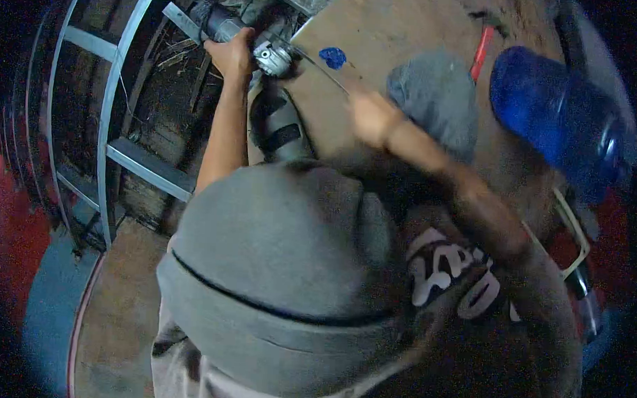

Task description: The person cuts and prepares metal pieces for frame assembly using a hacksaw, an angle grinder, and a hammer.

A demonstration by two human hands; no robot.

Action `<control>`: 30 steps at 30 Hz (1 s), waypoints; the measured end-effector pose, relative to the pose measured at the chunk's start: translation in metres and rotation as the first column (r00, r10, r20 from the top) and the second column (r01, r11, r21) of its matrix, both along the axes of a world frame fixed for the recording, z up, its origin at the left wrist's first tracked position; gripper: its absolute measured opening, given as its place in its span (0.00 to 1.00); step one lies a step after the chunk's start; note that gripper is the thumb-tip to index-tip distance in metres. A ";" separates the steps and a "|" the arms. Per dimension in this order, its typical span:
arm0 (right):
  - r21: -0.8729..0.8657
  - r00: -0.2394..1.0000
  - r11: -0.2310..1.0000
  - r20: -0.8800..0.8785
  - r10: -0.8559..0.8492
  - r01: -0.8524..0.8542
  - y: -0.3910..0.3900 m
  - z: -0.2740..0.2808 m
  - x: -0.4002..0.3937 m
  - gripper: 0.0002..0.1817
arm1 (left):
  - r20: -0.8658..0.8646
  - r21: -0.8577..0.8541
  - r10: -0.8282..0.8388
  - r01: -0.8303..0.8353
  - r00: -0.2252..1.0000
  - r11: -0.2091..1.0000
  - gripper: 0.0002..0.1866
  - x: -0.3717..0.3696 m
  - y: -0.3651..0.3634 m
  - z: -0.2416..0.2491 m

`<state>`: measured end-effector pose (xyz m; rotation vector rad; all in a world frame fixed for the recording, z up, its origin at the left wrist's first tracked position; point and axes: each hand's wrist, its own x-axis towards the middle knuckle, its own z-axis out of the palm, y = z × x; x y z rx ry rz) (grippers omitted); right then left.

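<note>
My left hand (231, 55) grips the dark body of an angle grinder (225, 27) at the upper left. A cord is wound around the grinder's rear end, and its silver gear head (273, 58) faces right. My right hand (377, 118), smeared by motion, is closed around the end of a thin metal rod (323, 71). The rod slants up and left to the gear head and overlaps its edge in this view. Just below the gear head is a grey and black shoe (280, 124). A small crumpled blue piece (332, 57) lies right of the grinder.
Metal ladder-like framing (112, 86) stands along the left. On the brown board (381, 26) are a red-handled tool (482, 54) and a grey cloth-like thing (438, 98). A shiny blue object (546, 116) is at right. A rounded grey cap-like shape (282, 247) fills the lower middle.
</note>
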<state>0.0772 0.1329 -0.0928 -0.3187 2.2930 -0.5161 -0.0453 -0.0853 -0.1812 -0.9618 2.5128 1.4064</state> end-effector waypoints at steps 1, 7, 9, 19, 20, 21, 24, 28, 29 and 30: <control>0.042 0.998 0.999 0.064 -0.026 0.024 -0.017 -0.025 -0.022 0.13 | -0.045 0.041 0.025 -0.023 0.999 0.999 0.53 0.000 0.002 0.004; 0.037 0.987 0.995 0.129 -0.095 0.091 -0.033 -0.013 -0.047 0.21 | -0.023 -0.032 -0.005 0.004 1.000 0.999 0.50 -0.009 -0.001 0.007; 0.078 0.977 0.992 0.180 -0.114 0.102 -0.009 0.013 -0.005 0.26 | -0.019 0.003 -0.018 0.018 1.000 1.000 0.50 -0.003 -0.003 -0.001; 0.073 0.993 0.997 0.117 0.007 -0.016 -0.034 0.016 -0.045 0.11 | 0.045 -0.048 0.004 -0.002 0.999 0.999 0.52 -0.006 0.001 0.011; 0.075 0.992 0.992 0.084 0.098 -0.105 -0.019 0.027 -0.019 0.10 | 0.049 -0.056 -0.005 0.008 0.999 0.998 0.52 -0.004 0.001 0.008; 0.074 0.990 0.990 0.090 0.109 -0.116 -0.016 0.034 -0.006 0.10 | 0.052 -0.066 -0.011 0.015 0.999 0.998 0.52 -0.003 0.000 0.004; 0.035 0.962 0.968 0.114 -0.249 0.247 -0.020 0.038 -0.005 0.11 | 0.020 -0.030 -0.008 0.009 1.000 1.000 0.52 -0.001 0.001 -0.005; -0.062 0.969 0.968 0.008 -0.245 0.245 -0.056 -0.007 -0.066 0.12 | 0.104 -0.112 0.040 -0.028 0.994 0.993 0.51 -0.004 0.001 0.005; -0.063 0.973 0.971 0.021 -0.231 0.232 -0.055 -0.014 -0.064 0.11 | 0.148 -0.114 0.032 -0.015 0.988 0.993 0.51 -0.005 0.003 0.008; -0.060 0.974 0.973 0.041 -0.222 0.224 -0.053 -0.018 -0.060 0.11 | 0.151 -0.108 0.025 -0.008 0.988 0.994 0.51 -0.006 0.005 0.009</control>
